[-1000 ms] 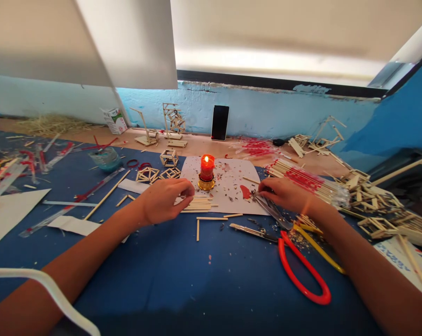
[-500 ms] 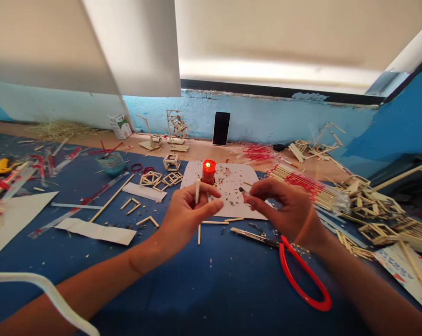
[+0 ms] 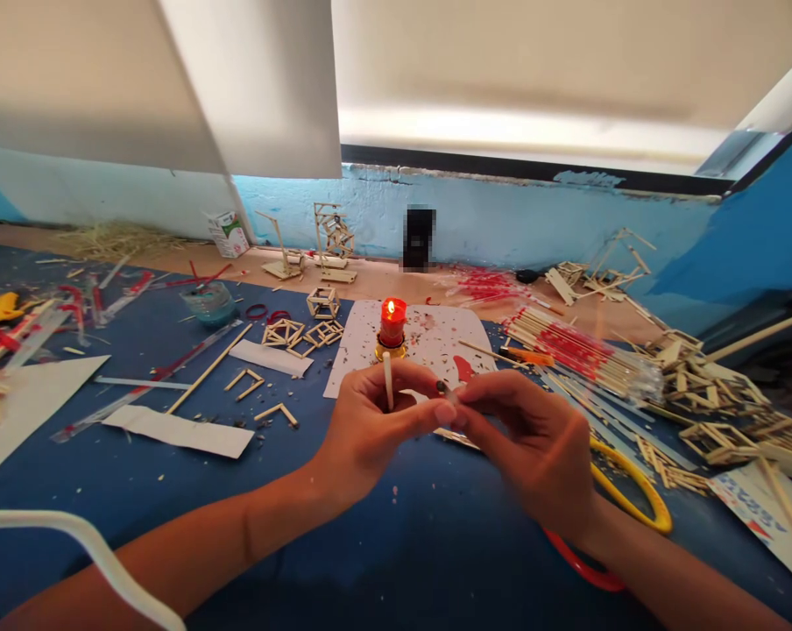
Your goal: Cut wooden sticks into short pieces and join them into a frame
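My left hand [image 3: 376, 429] is closed around a short wooden stick [image 3: 388, 381], which stands up between the fingers. Between thumb and fingertips, my right hand [image 3: 533, 429] pinches a small dark-tipped piece [image 3: 441, 386] whose kind I cannot make out. The left thumb and index fingertip are at this piece, so the two hands meet in front of me. Just beyond them a red candle [image 3: 392, 326] burns in a gold-coloured base on a white sheet [image 3: 428, 324] strewn with dark crumbs. A tool's yellow handle [image 3: 632, 486] and red handle [image 3: 590, 565] show beside my right forearm.
Small stick frames [image 3: 322, 302] and paper strips [image 3: 179, 431] lie left of the candle. A glass jar [image 3: 208, 304] holds bluish liquid. Right are bagged sticks [image 3: 586, 355], an orange-handled tool [image 3: 527, 357] and more stick frames [image 3: 717, 438]. A white cable [image 3: 74, 526] crosses the lower left.
My hands have come together, the right moving left with the dark-tipped piece to the left fingertips. The tool's yellow handle and the orange-handled tool now show.
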{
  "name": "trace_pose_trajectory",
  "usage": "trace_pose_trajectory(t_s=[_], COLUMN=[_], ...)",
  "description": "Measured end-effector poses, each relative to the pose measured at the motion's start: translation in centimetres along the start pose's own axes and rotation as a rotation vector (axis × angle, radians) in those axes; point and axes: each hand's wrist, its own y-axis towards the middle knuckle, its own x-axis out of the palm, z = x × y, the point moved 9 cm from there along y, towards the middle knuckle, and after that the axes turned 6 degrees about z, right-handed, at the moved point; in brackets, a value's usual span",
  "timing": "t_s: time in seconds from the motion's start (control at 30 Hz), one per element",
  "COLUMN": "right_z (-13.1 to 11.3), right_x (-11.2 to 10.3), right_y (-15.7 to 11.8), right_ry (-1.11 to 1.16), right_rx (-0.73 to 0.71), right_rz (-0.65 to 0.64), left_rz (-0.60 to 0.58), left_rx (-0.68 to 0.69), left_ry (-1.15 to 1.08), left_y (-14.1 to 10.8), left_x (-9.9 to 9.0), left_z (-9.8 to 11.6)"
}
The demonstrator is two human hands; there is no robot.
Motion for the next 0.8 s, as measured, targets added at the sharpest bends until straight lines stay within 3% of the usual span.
trace_pose_trajectory(t_s=[0.2,0.53,0.67,0.73,0.8], right_z=[0.9,1.3,1.7,2.1,2.5], right_x=[-0.2,-0.5,-0.9,-0.4,0.4], right_y=[-0.3,-0.3,2.5,4.7,7.0], right_ry=[-0.052,-0.16,-0.034,0.07,0.112], right_rx=[0.065,0.04,0.068,0.108,0.135], right_rz=[0.013,0.065,0.082,0.035,-0.017], left_rz=[0.017,0.092,0.249,0.399,0.444], left_rx=[0.021,0.106,0.282,0.267,0.221], left_ry=[0.043,0.184,0.277,0.221,0.194], left_y=[0.2,0.3,1.9,3.2,4.6], left_x=[-0.6,-1.3,-4.8,-7.7,-9.6], left_z=[0.0,1.4,5.4,6.8,7.4])
